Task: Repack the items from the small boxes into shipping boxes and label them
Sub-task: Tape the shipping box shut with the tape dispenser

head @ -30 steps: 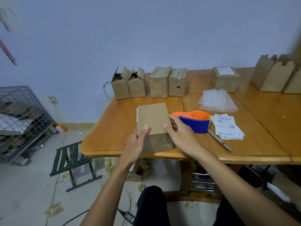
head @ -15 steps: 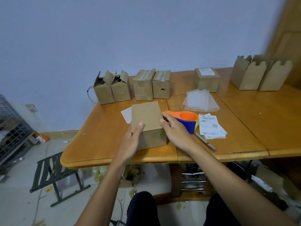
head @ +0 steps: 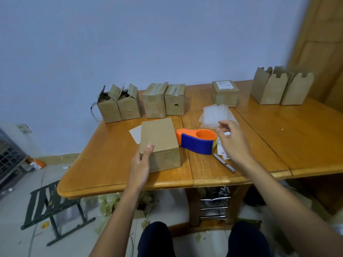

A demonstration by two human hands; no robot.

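My left hand is gripping the box (thumb on top); my right hand is hovering, fingers loose and empty.

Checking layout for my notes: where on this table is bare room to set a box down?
Bare wood left of the box the left hand grips, and on the right leaf before the three open boxes. Crowded around the tape dispenser and bubble wrap.

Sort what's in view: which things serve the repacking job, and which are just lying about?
Job: cardboard box in the grip of the left hand; tape dispenser; label sheets; bubble bags; small boxes at the back; labelled box; box cutter.
Lying about: folding stool; wire cage; floor scraps.
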